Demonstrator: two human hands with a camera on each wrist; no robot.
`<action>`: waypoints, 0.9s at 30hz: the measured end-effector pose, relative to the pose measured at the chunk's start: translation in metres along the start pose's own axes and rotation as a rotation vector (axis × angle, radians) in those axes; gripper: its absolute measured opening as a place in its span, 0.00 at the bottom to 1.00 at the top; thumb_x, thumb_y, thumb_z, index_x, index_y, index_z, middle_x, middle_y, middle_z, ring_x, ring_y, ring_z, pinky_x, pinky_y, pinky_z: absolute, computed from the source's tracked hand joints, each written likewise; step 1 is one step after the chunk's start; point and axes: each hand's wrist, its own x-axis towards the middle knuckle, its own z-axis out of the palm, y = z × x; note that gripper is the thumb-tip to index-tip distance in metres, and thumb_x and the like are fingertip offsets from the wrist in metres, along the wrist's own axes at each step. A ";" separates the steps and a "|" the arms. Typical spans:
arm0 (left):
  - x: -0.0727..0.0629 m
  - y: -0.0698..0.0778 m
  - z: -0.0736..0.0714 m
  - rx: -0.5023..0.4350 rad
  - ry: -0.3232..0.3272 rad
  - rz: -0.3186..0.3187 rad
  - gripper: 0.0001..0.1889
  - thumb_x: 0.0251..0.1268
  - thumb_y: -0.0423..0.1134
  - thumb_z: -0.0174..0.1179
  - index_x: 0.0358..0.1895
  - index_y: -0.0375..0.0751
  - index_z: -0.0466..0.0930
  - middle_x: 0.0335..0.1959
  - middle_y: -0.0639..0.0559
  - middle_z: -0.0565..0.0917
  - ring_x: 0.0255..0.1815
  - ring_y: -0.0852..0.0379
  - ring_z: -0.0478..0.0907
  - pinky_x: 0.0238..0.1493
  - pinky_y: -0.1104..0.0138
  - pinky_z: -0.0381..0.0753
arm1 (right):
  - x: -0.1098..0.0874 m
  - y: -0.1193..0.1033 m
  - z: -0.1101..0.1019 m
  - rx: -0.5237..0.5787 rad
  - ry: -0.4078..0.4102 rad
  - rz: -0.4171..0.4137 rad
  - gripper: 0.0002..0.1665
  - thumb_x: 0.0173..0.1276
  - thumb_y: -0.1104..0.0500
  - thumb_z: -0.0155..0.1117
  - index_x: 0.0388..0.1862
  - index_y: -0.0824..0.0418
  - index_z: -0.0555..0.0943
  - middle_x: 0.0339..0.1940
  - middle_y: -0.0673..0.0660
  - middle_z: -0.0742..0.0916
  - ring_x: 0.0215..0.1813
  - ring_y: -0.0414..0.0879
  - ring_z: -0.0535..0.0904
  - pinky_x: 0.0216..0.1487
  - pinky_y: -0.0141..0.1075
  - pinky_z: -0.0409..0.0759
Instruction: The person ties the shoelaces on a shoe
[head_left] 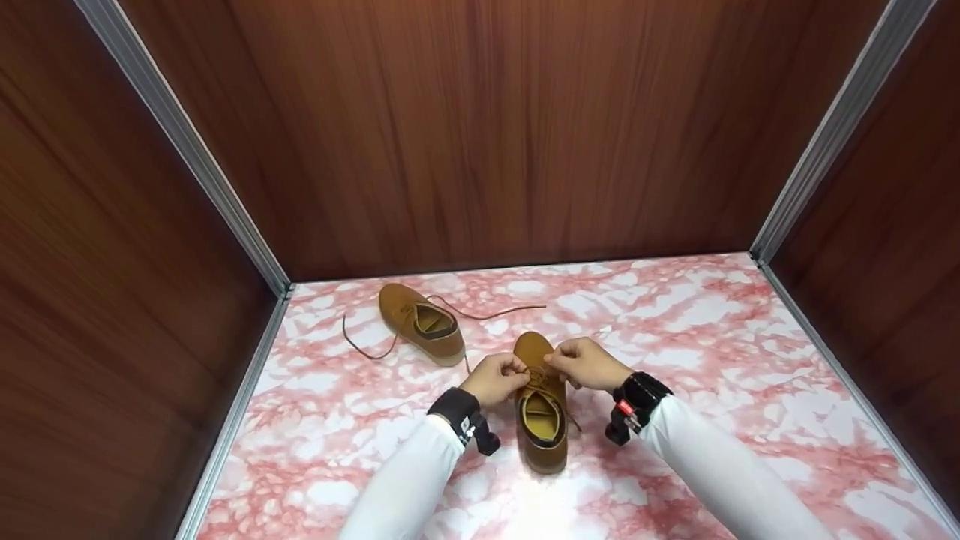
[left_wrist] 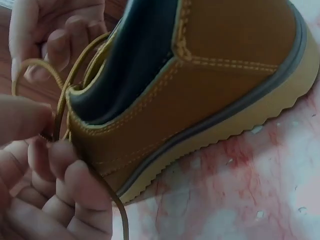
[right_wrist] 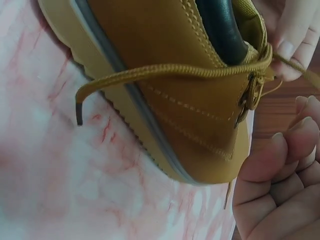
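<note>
A brown lace-up shoe (head_left: 546, 450) sits upright before me, toe pointing away, its dark-lined opening nearer. On the left side of its lacing, my left hand (head_left: 495, 379) pinches a brown shoelace (left_wrist: 75, 65) between thumb and fingers. Facing it across the shoe, my right hand (head_left: 589, 364) has its fingertips bent together at a raised loop of lace; the left wrist view shows this contact partly hidden. One lace end (right_wrist: 79, 112) hangs loose over the shoe's right side. Another stretch of lace trails below the left fingers.
A second brown shoe (head_left: 420, 322) lies farther off to the left, its long laces (head_left: 495, 313) spread loosely on the red-and-white marbled surface (head_left: 675, 322). Wood-grain panels (head_left: 510, 135) with metal edge strips (head_left: 195, 150) stand at the back and both sides.
</note>
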 end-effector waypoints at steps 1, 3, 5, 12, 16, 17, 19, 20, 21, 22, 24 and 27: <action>0.000 0.000 0.000 -0.023 -0.011 -0.010 0.06 0.72 0.34 0.62 0.41 0.32 0.82 0.23 0.59 0.74 0.21 0.65 0.71 0.25 0.73 0.73 | -0.001 0.001 -0.001 0.001 0.002 0.002 0.23 0.80 0.53 0.60 0.34 0.72 0.82 0.21 0.51 0.80 0.18 0.37 0.71 0.22 0.28 0.71; -0.001 0.000 -0.001 -0.071 -0.030 -0.032 0.07 0.73 0.34 0.61 0.42 0.31 0.80 0.21 0.59 0.73 0.19 0.65 0.71 0.24 0.72 0.73 | -0.002 0.004 -0.003 0.007 0.010 0.008 0.22 0.80 0.54 0.59 0.34 0.73 0.81 0.20 0.50 0.79 0.17 0.37 0.70 0.22 0.28 0.70; -0.002 0.000 -0.003 -0.110 -0.048 -0.053 0.07 0.74 0.34 0.59 0.44 0.31 0.79 0.21 0.58 0.72 0.17 0.64 0.70 0.23 0.71 0.73 | -0.003 0.007 -0.004 0.012 0.014 0.008 0.22 0.80 0.55 0.59 0.34 0.73 0.80 0.20 0.49 0.79 0.17 0.36 0.70 0.22 0.27 0.70; -0.004 0.000 -0.008 -0.194 -0.105 -0.084 0.03 0.68 0.32 0.58 0.41 0.38 0.78 0.25 0.54 0.77 0.23 0.60 0.76 0.25 0.72 0.77 | -0.008 0.013 -0.004 0.036 -0.007 -0.009 0.16 0.78 0.58 0.60 0.33 0.70 0.80 0.21 0.50 0.79 0.19 0.38 0.70 0.22 0.27 0.70; -0.006 0.002 -0.010 -0.233 -0.124 -0.096 0.06 0.70 0.41 0.63 0.35 0.46 0.77 0.27 0.54 0.79 0.27 0.58 0.78 0.27 0.70 0.79 | -0.012 0.015 -0.003 -0.003 -0.023 -0.042 0.14 0.76 0.59 0.63 0.36 0.71 0.81 0.24 0.49 0.80 0.21 0.37 0.71 0.23 0.27 0.72; -0.007 0.003 -0.011 -0.236 -0.123 -0.104 0.08 0.71 0.44 0.63 0.34 0.48 0.76 0.28 0.54 0.79 0.27 0.58 0.79 0.28 0.70 0.78 | -0.013 0.015 -0.002 -0.017 -0.029 -0.051 0.14 0.75 0.58 0.65 0.37 0.70 0.82 0.25 0.49 0.81 0.22 0.37 0.72 0.24 0.27 0.72; -0.007 0.003 -0.011 -0.229 -0.111 -0.120 0.12 0.71 0.49 0.65 0.32 0.50 0.75 0.28 0.53 0.79 0.27 0.58 0.79 0.27 0.70 0.78 | -0.014 0.015 0.000 -0.058 -0.043 -0.076 0.12 0.73 0.56 0.68 0.36 0.65 0.84 0.28 0.49 0.83 0.25 0.36 0.74 0.26 0.27 0.74; -0.007 0.003 -0.011 -0.221 -0.102 -0.123 0.14 0.70 0.50 0.66 0.31 0.50 0.75 0.27 0.53 0.79 0.26 0.58 0.79 0.27 0.70 0.78 | -0.014 0.015 0.002 -0.077 -0.053 -0.090 0.12 0.72 0.55 0.70 0.36 0.63 0.84 0.30 0.49 0.84 0.27 0.36 0.75 0.28 0.27 0.75; -0.007 0.003 -0.011 -0.205 -0.092 -0.123 0.15 0.69 0.51 0.68 0.30 0.49 0.74 0.26 0.53 0.79 0.25 0.58 0.79 0.27 0.70 0.77 | -0.015 0.015 0.003 -0.095 -0.060 -0.101 0.11 0.71 0.53 0.71 0.36 0.61 0.84 0.31 0.49 0.85 0.29 0.36 0.77 0.30 0.28 0.76; -0.007 0.002 -0.011 -0.184 -0.084 -0.117 0.16 0.68 0.51 0.69 0.30 0.48 0.74 0.25 0.54 0.79 0.25 0.58 0.79 0.26 0.70 0.77 | -0.015 0.015 0.005 -0.112 -0.064 -0.115 0.12 0.70 0.52 0.73 0.35 0.59 0.84 0.32 0.49 0.86 0.31 0.37 0.78 0.32 0.28 0.76; -0.007 0.002 -0.011 -0.149 -0.071 -0.097 0.17 0.66 0.49 0.71 0.29 0.46 0.73 0.22 0.56 0.78 0.23 0.59 0.78 0.26 0.70 0.76 | -0.015 0.015 0.009 -0.147 -0.065 -0.142 0.13 0.68 0.50 0.75 0.35 0.57 0.84 0.32 0.49 0.86 0.34 0.37 0.79 0.35 0.28 0.77; -0.007 0.001 -0.011 -0.106 -0.057 -0.070 0.18 0.63 0.47 0.73 0.29 0.44 0.72 0.19 0.58 0.77 0.22 0.61 0.77 0.25 0.71 0.76 | -0.015 0.017 0.014 -0.161 -0.061 -0.154 0.13 0.66 0.50 0.77 0.34 0.56 0.83 0.32 0.49 0.86 0.34 0.38 0.79 0.37 0.28 0.78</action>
